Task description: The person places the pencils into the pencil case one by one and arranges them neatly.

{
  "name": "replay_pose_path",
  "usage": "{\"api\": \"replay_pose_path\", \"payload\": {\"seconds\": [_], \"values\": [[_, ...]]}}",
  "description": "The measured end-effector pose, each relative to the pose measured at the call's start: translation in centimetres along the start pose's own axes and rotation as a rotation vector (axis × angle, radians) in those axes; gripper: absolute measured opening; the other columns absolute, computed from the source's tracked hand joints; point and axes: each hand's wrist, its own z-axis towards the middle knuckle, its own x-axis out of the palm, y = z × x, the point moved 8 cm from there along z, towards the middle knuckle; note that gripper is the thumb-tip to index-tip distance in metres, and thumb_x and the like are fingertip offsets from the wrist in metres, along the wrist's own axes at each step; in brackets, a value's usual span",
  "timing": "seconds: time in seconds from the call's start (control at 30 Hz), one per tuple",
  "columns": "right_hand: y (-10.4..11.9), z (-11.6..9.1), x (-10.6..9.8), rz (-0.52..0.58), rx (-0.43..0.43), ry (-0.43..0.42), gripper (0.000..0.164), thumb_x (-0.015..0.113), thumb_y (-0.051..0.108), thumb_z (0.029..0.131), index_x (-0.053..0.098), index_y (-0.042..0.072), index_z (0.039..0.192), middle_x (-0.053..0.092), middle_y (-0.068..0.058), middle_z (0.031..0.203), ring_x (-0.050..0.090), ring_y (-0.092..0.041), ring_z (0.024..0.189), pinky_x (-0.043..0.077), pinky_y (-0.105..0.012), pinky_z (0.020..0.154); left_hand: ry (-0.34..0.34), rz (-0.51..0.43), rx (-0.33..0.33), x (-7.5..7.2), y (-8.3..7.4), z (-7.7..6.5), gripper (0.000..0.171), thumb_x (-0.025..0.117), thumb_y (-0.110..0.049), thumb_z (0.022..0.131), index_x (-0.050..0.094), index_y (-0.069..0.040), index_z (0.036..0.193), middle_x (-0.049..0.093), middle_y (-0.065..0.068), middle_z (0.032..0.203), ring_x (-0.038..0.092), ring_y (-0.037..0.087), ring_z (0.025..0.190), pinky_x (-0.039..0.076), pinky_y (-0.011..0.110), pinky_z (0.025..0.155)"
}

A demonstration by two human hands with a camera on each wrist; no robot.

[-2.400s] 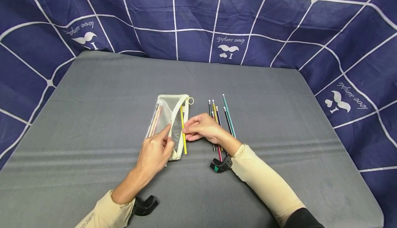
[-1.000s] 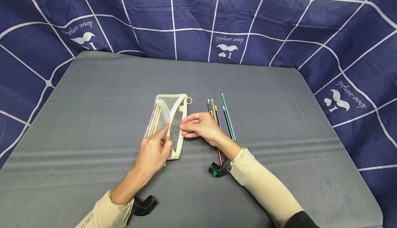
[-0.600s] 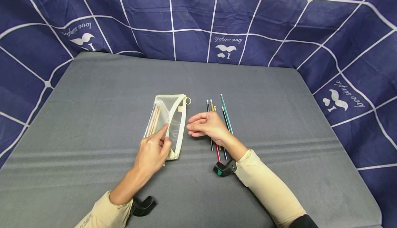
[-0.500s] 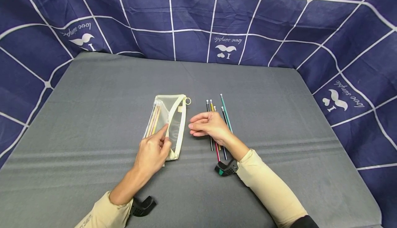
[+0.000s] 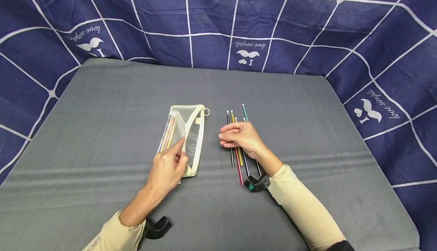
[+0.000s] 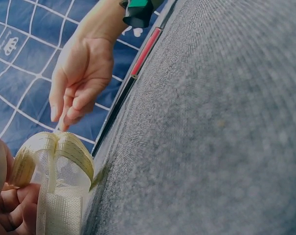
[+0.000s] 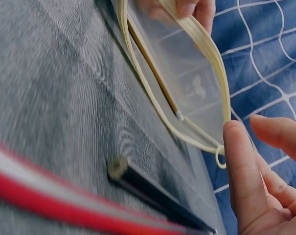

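My left hand pinches the cream zip edge of a clear mesh pencil pouch, holding its mouth apart. Through the pouch wall, several pencils show at the left side. In the right wrist view a yellow pencil lies inside the gaping pouch. My right hand hovers over several loose pencils to the right of the pouch, its fingers loosely bent with nothing between them. Among these are a red pencil, a black pencil and a teal one, partly hidden under the hand.
A grey cloth-covered table spreads around the pouch and pencils. Behind it and along both sides hangs a dark blue curtain with white grid lines. Black wrist mounts sit at both wrists.
My right hand first held a yellow pencil at the pouch mouth. That pencil went into the pouch, and the hand drew back right, over the loose pencils. My left hand stayed on the pouch.
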Motion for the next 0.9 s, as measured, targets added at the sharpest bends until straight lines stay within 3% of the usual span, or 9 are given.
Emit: {"api": "replay_pose_path", "payload": {"seconds": [0.73, 0.9], "values": [[0.7, 0.0, -6.8, -0.007, -0.046, -0.17, 0.031, 0.064, -0.014, 0.085, 0.055, -0.023, 0.114, 0.072, -0.009, 0.079, 0.07, -0.015, 0.063, 0.057, -0.027, 0.062, -0.005, 0.008, 0.01, 0.0, 0.0, 0.0, 0.042, 0.06, 0.003, 0.077, 0.066, 0.011, 0.118, 0.061, 0.0, 0.063, 0.052, 0.004, 0.053, 0.045, 0.029, 0.048], [0.7, 0.1, -8.3, -0.012, -0.058, -0.201, 0.023, 0.065, -0.011, 0.086, 0.059, -0.017, 0.108, 0.073, -0.01, 0.081, 0.07, -0.015, 0.063, 0.057, -0.026, 0.063, -0.006, 0.011, 0.01, -0.1, -0.1, 0.0, 0.042, 0.06, 0.003, 0.077, 0.067, 0.01, 0.117, 0.061, 0.0, 0.062, 0.051, 0.004, 0.052, 0.045, 0.029, 0.047]]}}
